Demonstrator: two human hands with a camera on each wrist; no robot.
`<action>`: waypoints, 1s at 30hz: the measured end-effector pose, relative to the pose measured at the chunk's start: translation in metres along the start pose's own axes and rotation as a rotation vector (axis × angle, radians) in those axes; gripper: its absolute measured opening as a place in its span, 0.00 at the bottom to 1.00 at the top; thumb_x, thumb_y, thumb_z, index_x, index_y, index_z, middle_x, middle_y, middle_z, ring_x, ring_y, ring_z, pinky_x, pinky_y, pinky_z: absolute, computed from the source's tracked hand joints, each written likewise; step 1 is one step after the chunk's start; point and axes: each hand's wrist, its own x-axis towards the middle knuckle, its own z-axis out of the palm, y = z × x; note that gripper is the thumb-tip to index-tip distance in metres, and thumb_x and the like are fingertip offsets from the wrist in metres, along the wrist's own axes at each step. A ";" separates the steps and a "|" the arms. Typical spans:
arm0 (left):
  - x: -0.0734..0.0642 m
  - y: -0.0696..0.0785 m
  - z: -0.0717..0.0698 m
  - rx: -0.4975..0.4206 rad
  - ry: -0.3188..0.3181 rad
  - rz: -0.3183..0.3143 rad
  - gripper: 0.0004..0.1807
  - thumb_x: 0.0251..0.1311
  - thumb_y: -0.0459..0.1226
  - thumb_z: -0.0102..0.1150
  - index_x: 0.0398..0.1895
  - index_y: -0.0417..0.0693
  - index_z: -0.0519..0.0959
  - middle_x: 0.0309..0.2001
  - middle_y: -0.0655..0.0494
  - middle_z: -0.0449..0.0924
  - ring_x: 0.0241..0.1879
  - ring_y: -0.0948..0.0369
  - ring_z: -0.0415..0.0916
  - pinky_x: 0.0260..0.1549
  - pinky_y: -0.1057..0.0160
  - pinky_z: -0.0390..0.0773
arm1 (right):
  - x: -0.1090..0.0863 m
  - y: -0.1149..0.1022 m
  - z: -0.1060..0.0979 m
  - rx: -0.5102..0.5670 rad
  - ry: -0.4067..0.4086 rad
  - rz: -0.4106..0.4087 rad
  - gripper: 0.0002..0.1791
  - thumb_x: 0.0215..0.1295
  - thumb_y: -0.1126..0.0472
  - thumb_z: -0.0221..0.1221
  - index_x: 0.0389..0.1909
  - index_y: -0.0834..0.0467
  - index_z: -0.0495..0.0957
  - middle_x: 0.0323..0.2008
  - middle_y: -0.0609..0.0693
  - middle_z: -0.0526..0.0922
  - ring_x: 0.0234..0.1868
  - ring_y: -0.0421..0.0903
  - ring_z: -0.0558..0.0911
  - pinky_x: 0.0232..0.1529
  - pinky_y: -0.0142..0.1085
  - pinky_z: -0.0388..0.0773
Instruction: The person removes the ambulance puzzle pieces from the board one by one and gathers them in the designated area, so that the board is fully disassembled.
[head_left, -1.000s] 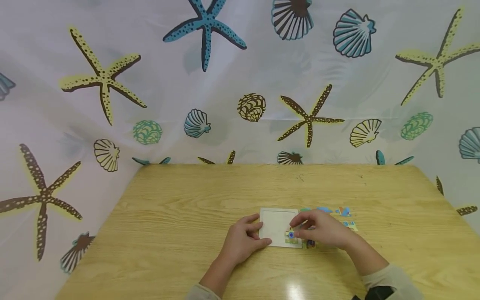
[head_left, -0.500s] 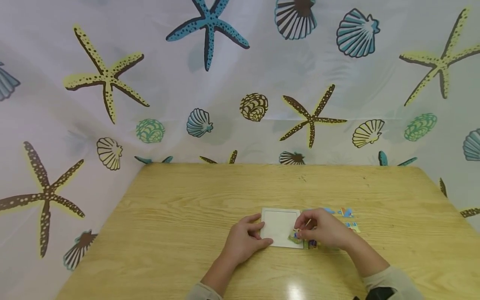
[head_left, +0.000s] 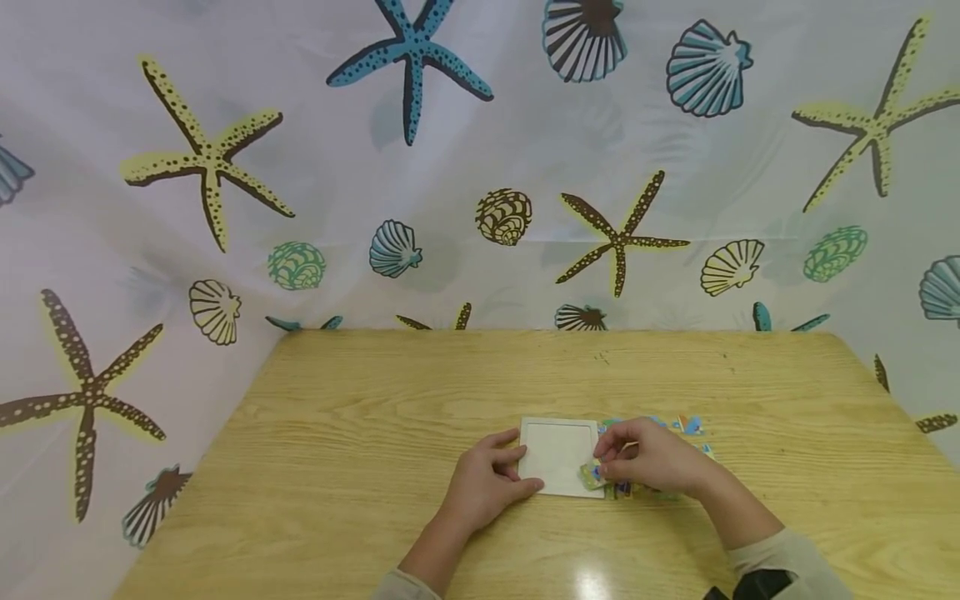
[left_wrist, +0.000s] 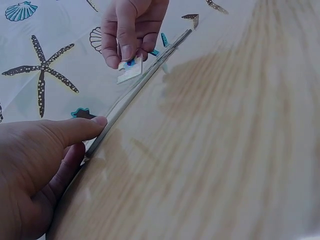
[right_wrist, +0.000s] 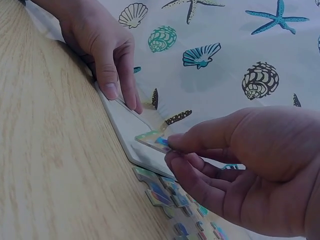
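Observation:
A white square puzzle tray (head_left: 557, 457) with a raised rim lies on the table. My left hand (head_left: 486, 479) holds its left side, thumb at the near corner and fingers along the rim. Over the tray's lower right corner, my right hand (head_left: 651, 457) pinches a small puzzle piece (head_left: 592, 475) between thumb and fingers. In the right wrist view the piece (right_wrist: 154, 140) is tilted above the tray, coloured green, yellow and blue. The left wrist view shows the piece's pale underside (left_wrist: 131, 72) in the right fingertips.
Several loose puzzle pieces (head_left: 688, 425) lie right of the tray, partly hidden under my right hand; in the right wrist view, pieces (right_wrist: 159, 196) lie close along its edge. The wooden table (head_left: 360, 417) meets a cloth (head_left: 465, 167) printed with starfish and shells.
The piece in my right fingers has turned and shifted slightly right, toward the tray's right edge. My left hand stays at the tray's left side.

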 end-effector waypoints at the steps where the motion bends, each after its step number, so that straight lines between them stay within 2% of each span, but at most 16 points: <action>1: 0.000 0.000 0.000 -0.002 -0.002 0.000 0.31 0.47 0.38 0.79 0.55 0.33 0.81 0.68 0.47 0.72 0.33 0.66 0.75 0.33 0.75 0.77 | -0.001 0.001 -0.001 -0.001 -0.004 -0.004 0.11 0.67 0.63 0.63 0.45 0.66 0.79 0.39 0.55 0.79 0.35 0.47 0.83 0.33 0.37 0.81; 8: -0.001 0.001 -0.002 -0.009 -0.014 -0.012 0.30 0.48 0.38 0.78 0.55 0.35 0.81 0.69 0.49 0.72 0.33 0.67 0.74 0.34 0.74 0.78 | -0.006 0.003 -0.015 0.047 -0.044 -0.005 0.15 0.66 0.62 0.64 0.47 0.69 0.78 0.41 0.56 0.82 0.37 0.47 0.85 0.39 0.38 0.84; 12: -0.001 0.000 -0.003 -0.008 -0.010 -0.012 0.30 0.49 0.38 0.78 0.55 0.35 0.81 0.68 0.49 0.72 0.33 0.67 0.74 0.34 0.74 0.78 | -0.011 0.002 -0.029 0.081 -0.102 -0.010 0.17 0.66 0.63 0.64 0.49 0.71 0.76 0.41 0.55 0.82 0.39 0.49 0.86 0.42 0.42 0.85; 18: -0.001 -0.002 -0.002 -0.017 -0.015 -0.018 0.31 0.48 0.39 0.78 0.56 0.36 0.81 0.68 0.49 0.72 0.34 0.66 0.74 0.33 0.74 0.78 | -0.021 0.011 -0.048 0.040 -0.182 -0.011 0.14 0.67 0.63 0.63 0.49 0.67 0.79 0.40 0.54 0.83 0.37 0.48 0.86 0.40 0.42 0.85; 23: 0.000 -0.001 -0.001 -0.015 -0.014 -0.013 0.31 0.48 0.40 0.78 0.56 0.35 0.81 0.68 0.49 0.71 0.34 0.66 0.74 0.34 0.74 0.78 | -0.029 0.017 -0.058 0.011 -0.190 0.004 0.12 0.66 0.64 0.64 0.46 0.67 0.80 0.36 0.53 0.84 0.33 0.45 0.85 0.37 0.42 0.85; 30: -0.002 -0.003 -0.002 -0.033 -0.012 0.014 0.30 0.49 0.39 0.78 0.55 0.34 0.81 0.68 0.48 0.72 0.33 0.67 0.74 0.34 0.74 0.79 | -0.033 0.018 -0.063 -0.003 -0.204 0.050 0.13 0.64 0.65 0.65 0.44 0.70 0.79 0.36 0.55 0.83 0.35 0.45 0.87 0.38 0.37 0.86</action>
